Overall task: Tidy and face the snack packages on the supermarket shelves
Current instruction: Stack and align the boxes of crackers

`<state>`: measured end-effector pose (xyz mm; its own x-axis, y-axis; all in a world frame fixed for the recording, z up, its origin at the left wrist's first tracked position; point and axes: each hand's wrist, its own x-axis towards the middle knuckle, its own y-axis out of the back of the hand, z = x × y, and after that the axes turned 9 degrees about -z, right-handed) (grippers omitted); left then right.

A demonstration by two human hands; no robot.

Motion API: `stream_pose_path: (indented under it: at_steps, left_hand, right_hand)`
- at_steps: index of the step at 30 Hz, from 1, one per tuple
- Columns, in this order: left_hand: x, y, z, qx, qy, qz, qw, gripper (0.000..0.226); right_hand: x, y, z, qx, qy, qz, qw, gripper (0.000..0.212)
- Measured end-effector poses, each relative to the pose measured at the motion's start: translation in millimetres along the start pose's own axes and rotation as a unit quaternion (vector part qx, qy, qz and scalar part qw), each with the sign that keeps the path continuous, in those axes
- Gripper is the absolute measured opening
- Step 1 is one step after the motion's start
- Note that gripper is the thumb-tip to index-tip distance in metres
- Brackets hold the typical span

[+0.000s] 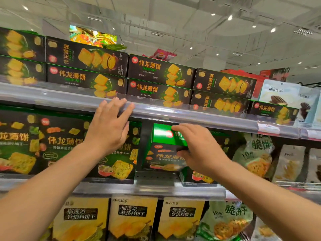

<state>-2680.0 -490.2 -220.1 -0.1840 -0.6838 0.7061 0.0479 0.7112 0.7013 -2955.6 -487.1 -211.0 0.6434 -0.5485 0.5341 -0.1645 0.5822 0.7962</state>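
One view only, head camera, looking up at three shelf levels.

Task item: green-topped biscuit box on the middle shelf, standing taller than wide, long axis roughly vertical. It leans, top tipped toward the camera so the bright green top panel shows above the dark printed front. Front face points out toward the aisle, slightly turned. It stands in a gap between the dark biscuit boxes to its left and a low box of the same print at its lower right.

Right hand: grasping the tilted box at its right edge, fingers curled over the top corner, thumb against the front face.

Left hand: released, fingers straight and loosely spread, fingertips resting on the clear front rail of the top shelf. Holds nothing. Palm sits in front of the neighbouring middle-shelf boxes; contact with them cannot be told.

Top shelf: long dark thin-biscuit boxes lying flat, stacked two high, long axes sideways, fronts out. White pouches at the far right.

Middle shelf, right: pale green bags.

Bottom shelf: yellow boxes upright in a row, another green bag beside them.
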Motion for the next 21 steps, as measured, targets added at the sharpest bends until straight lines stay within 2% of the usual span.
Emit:
stream_pose_path:
  at_steps: [7,13,21]
  left_hand:
    - [-1.9,0.1,7.0,-0.017,0.008,0.016,1.0,0.052]
    - [-1.9,-3.2,9.8,-0.023,0.018,0.035,0.999,0.052]
    - [-0.6,-12.5,8.9,-0.031,0.022,0.063,0.997,0.052]
  right_hand:
    - [25.6,-37.5,7.6,-0.035,0.018,-0.079,0.996,0.073]
    - [65.1,-36.3,18.0,-0.017,-0.017,-0.146,0.989,0.069]
    - [74.4,-45.8,26.7,0.008,-0.056,-0.206,0.977,0.07]
